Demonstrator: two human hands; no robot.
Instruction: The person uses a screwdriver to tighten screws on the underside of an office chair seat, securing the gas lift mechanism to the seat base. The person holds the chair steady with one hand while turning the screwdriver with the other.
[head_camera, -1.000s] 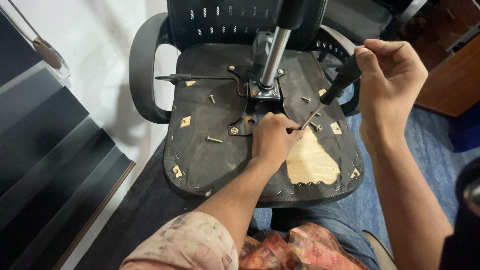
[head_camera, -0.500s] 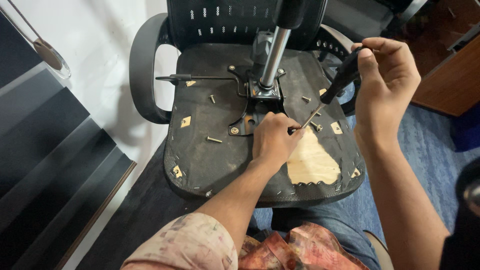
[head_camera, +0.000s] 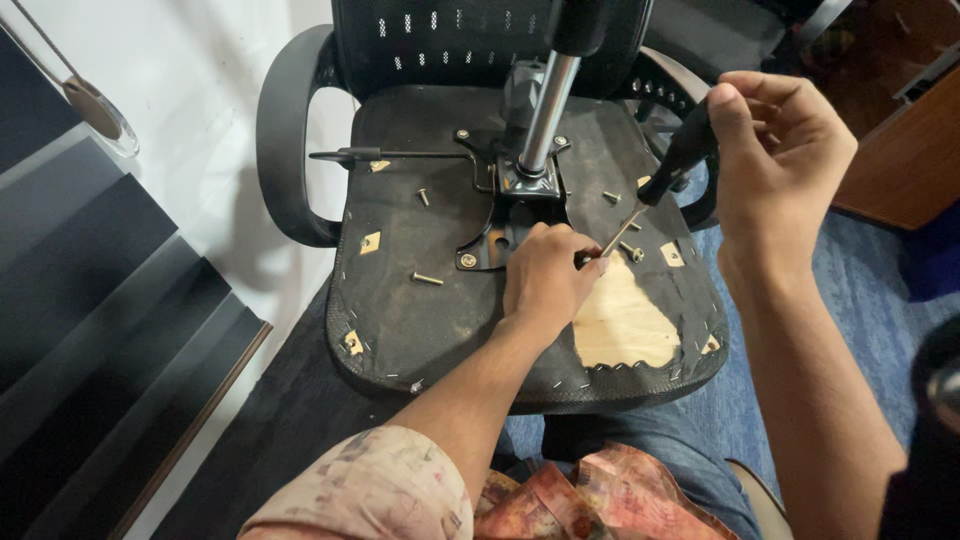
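An office chair lies upturned, its black seat underside (head_camera: 430, 320) facing me, with a metal mounting plate (head_camera: 500, 215) and a chrome gas column (head_camera: 545, 110) rising from it. My right hand (head_camera: 775, 160) grips the black handle of a screwdriver (head_camera: 655, 190), whose shaft slants down to the left. My left hand (head_camera: 545, 280) rests on the seat beside the plate, fingers pinched around the screwdriver tip and a screw there. Loose bolts (head_camera: 426, 279) lie on the seat base. A bare plywood patch (head_camera: 625, 325) shows where the fabric is torn.
Black armrests (head_camera: 285, 140) curve at either side, and the mesh backrest (head_camera: 430, 35) lies at the top. A black lever (head_camera: 385, 155) sticks out left of the plate. Dark steps (head_camera: 90, 330) are at my left, a wooden cabinet (head_camera: 900, 150) at my right, blue carpet below.
My right hand has shifted slightly on the screwdriver handle, fingers re-gripping as if turning it. My left hand stays at the tip.
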